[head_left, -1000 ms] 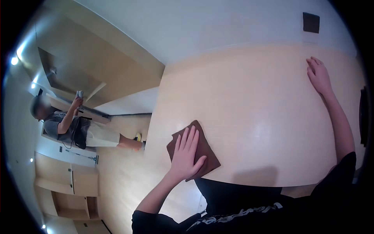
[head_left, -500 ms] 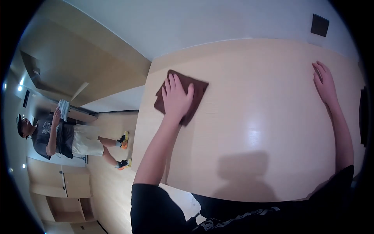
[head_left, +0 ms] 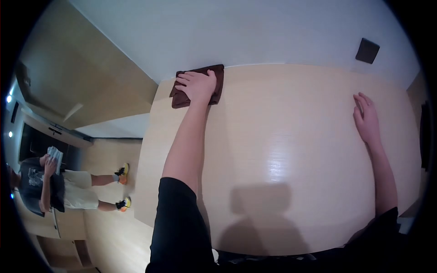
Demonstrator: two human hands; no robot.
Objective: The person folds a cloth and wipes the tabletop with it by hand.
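Observation:
A folded dark brown cloth (head_left: 217,89) lies at the far left corner of the light wooden tabletop (head_left: 273,127), against the wall. On top of it my left hand (head_left: 196,85) presses flat, fingers spread and pointing left, covering much of the cloth. At the right side of the table rests my right hand (head_left: 368,119), open, its fingers slightly bent and nothing in it.
A white wall (head_left: 273,32) borders the table's back edge, with a dark square plate (head_left: 367,51) on it. To the left, a person (head_left: 54,182) stands on the wooden floor (head_left: 111,227) holding a pale folded cloth (head_left: 55,157). Wooden cabinets (head_left: 59,250) stand behind.
My left hand has slid the brown cloth away from me and slightly left, up to the wall. The view has shifted; the person at left now has both hands at the pale cloth.

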